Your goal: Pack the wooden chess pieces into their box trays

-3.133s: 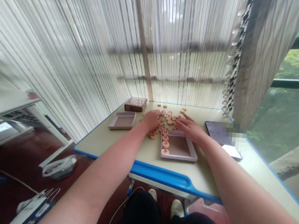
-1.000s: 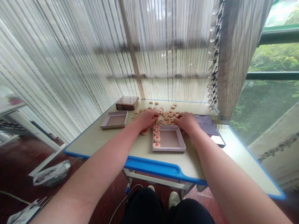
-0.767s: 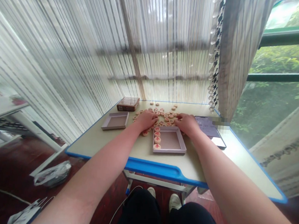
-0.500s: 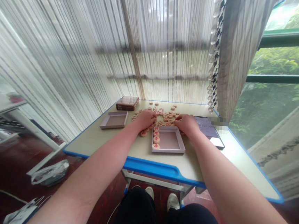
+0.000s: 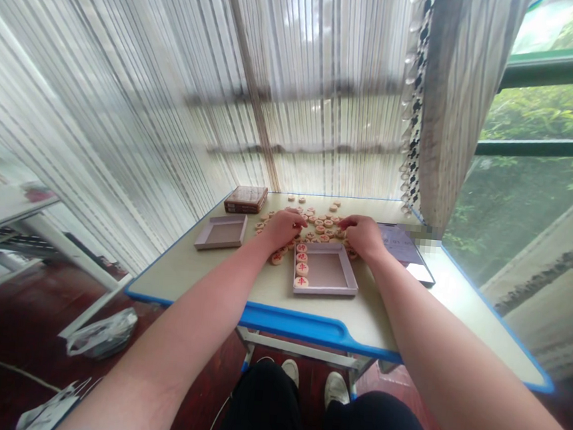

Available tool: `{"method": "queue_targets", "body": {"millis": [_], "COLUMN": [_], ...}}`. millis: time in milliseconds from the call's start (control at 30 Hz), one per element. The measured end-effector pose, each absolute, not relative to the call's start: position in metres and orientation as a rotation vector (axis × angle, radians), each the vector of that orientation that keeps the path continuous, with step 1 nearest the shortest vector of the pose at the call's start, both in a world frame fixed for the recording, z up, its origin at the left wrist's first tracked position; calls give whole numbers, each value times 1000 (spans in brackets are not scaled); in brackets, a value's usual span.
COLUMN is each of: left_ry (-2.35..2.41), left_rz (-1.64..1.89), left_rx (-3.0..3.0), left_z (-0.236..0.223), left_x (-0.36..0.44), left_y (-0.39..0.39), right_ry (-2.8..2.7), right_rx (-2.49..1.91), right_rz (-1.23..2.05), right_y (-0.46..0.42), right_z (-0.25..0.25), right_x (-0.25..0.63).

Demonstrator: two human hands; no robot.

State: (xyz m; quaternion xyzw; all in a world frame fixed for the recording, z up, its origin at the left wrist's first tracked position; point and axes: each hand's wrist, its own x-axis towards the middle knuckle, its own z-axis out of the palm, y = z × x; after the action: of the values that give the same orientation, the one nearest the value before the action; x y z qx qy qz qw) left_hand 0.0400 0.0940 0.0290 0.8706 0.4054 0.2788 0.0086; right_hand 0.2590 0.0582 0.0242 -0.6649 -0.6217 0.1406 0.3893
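Note:
My left hand (image 5: 285,229) hovers over the left part of a spread of round wooden Chinese chess pieces (image 5: 320,229). Its fingers are loosely bent, with a gap showing between thumb and forefinger. On the right side of the same spread, my right hand (image 5: 364,234) reaches inward, its fingers extended and apart; some pieces lie under it. Between my forearms sits a shallow pale box tray (image 5: 324,290). Along its left wall, several pieces with red characters (image 5: 302,268) form a single column. One red-marked piece (image 5: 276,259) lies outside, left of the tray.
A second shallow box tray (image 5: 220,244) stands at the left, in front of a stacked brown box (image 5: 246,199). A phone (image 5: 404,251) lies right of my right hand. The table has a blue edge (image 5: 297,322); striped curtains (image 5: 325,111) hang behind it.
Both hands have lifted and shifted slightly over the pieces, and their fingers have spread a little. The column in the tray looks the same. The whole view has shifted slightly.

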Motion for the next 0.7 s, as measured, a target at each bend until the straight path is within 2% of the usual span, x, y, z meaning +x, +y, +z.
{"method": "queue_targets", "body": {"millis": [167, 400, 700], "left_ry": [1332, 1448, 1453], "left_rz": [846, 508, 603], "left_rx": [2749, 2960, 2843], "left_z": [28, 36, 32], "left_x": [40, 39, 42], "left_y": [93, 88, 89], "right_ry": [-1593, -1829, -1932], "right_rx": [-1810, -1911, -1837], "right_rz": [131, -21, -5], "right_y": [58, 65, 65], "right_z": [23, 15, 12], "right_x": [264, 263, 261]}}
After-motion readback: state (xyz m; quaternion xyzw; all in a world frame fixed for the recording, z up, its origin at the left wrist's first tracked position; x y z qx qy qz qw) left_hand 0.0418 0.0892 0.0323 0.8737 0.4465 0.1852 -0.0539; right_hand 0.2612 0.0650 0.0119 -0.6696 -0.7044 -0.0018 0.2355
